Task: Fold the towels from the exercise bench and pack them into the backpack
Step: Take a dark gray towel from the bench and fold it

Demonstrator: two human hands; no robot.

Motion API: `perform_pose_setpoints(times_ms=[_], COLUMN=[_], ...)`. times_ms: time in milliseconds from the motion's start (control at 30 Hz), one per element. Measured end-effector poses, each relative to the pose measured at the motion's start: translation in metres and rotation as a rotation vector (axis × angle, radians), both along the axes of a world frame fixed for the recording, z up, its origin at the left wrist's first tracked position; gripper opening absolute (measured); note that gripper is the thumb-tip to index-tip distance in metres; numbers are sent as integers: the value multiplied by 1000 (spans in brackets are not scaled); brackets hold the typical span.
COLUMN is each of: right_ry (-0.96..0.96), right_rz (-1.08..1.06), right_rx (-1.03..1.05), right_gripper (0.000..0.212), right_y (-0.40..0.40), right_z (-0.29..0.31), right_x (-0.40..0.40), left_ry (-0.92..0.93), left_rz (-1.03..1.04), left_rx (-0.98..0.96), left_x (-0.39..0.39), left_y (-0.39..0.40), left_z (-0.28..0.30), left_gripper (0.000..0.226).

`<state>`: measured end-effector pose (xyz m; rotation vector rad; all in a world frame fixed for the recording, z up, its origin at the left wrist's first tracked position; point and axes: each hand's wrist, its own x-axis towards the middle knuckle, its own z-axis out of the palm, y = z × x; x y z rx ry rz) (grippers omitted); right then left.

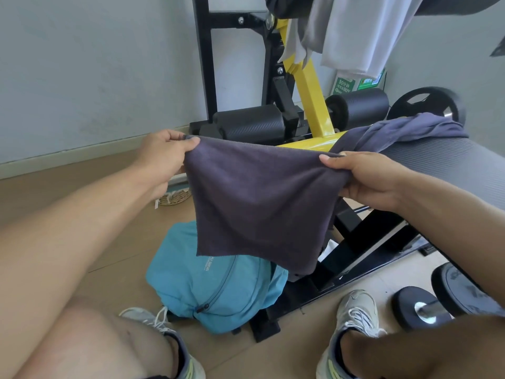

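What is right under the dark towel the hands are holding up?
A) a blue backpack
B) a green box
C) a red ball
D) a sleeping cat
A: the blue backpack lies on the floor just below the dark towel, which the left hand and right hand hold up by its top edge.

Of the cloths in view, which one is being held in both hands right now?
The dark purple-grey towel, pinched at its top corners by the left hand and right hand. The bluish cloth lies on the bench; the pale cloths hang above.

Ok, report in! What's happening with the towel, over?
Both hands gripping: left hand, right hand pinch dark purple cloth towel by its top edge, hanging over blue fabric backpack. Backpack zipped. Not packed yet.
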<state>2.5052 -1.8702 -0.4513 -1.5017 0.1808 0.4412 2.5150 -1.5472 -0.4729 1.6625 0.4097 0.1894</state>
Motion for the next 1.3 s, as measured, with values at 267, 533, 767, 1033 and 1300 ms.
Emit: perform_pose_setpoints(times_ms=[267, 533, 767, 1033, 1300], right_ry=[-221, -510, -766, -841, -821], right_rz=[49, 277, 142, 171, 315], right_rx=[-156, -461, -848, -890, -984], right_gripper=[7, 20, 14, 15, 39], right_y=[49, 64, 55, 49, 35], right_z=[0, 4, -1, -4, -8], right_x=[-33, -42, -33, -29, -15], left_ry=[-58, -89, -35, -22, -19], left_rz=[-224, -459, -586, -697, -640], left_rx=[78, 123, -9, -14, 56], left_x=[-18, -30, -39, -41, -33], left_y=[-48, -64, -67, -66, -62], left_z=[6, 12, 13, 16, 11], left_gripper=[17, 14, 8, 49, 22])
